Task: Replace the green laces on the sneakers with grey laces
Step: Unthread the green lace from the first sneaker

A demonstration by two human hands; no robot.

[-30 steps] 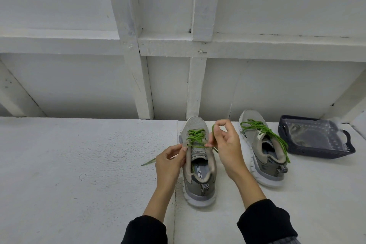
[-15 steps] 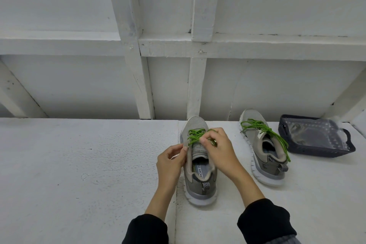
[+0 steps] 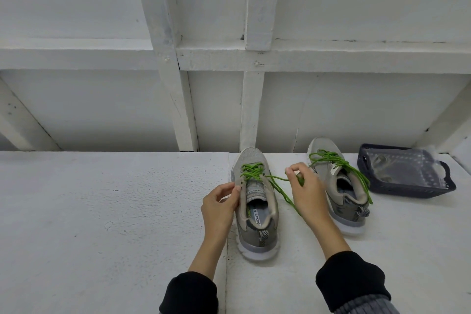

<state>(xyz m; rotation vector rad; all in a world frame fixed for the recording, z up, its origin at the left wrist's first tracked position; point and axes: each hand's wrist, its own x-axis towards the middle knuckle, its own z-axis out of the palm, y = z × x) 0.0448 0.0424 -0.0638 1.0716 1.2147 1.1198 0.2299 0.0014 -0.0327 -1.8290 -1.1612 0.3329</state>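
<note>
Two sneakers, insole print "MORY FO", right hand pinching green lace

soft even light, faint shadows, wide-angle edge bending

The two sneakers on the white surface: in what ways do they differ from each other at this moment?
The left sneaker is partly unlaced, green lace only in its front eyelets; the right sneaker is laced up to the collar. The left hand pinches the left sneaker's eyelet edge and the right hand pulls its lace sideways; nobody touches the right sneaker. Both are grey with green laces, toes toward the wall.
</note>
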